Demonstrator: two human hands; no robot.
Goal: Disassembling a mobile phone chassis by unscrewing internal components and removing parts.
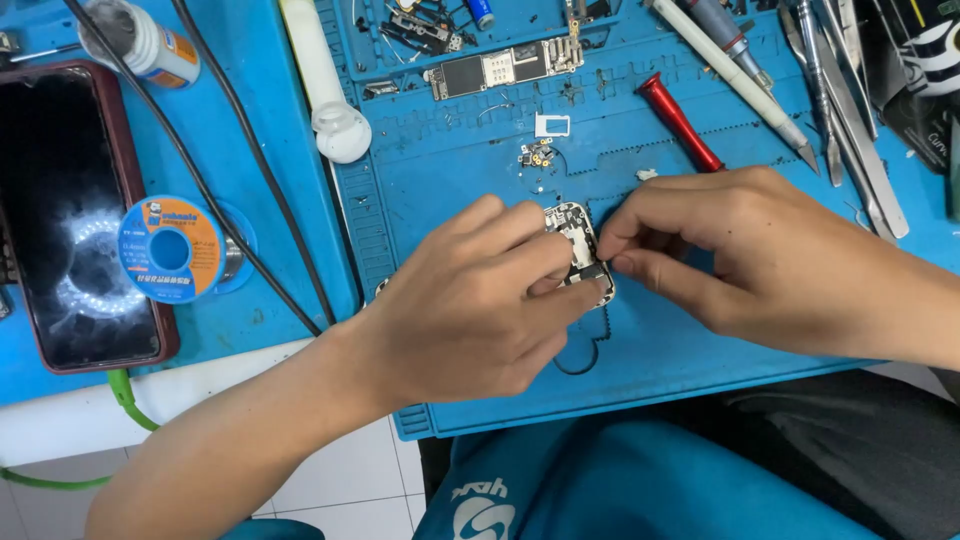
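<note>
Both hands pinch small device housing [580,258] between them: left hand [470,310] grips its lower edge, right hand [740,255] fingertips closed on its side. Circuit board [505,68], loose parts already out beyond; housing still open.

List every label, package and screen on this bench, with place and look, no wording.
Phone screen: far left, dark glass, maroon rim, reflecting a ring light.
Solder spool: beside the phone, round blue-and-orange label.
Small bottle: top left, white with orange label.
Black package: top right, white markings.
</note>
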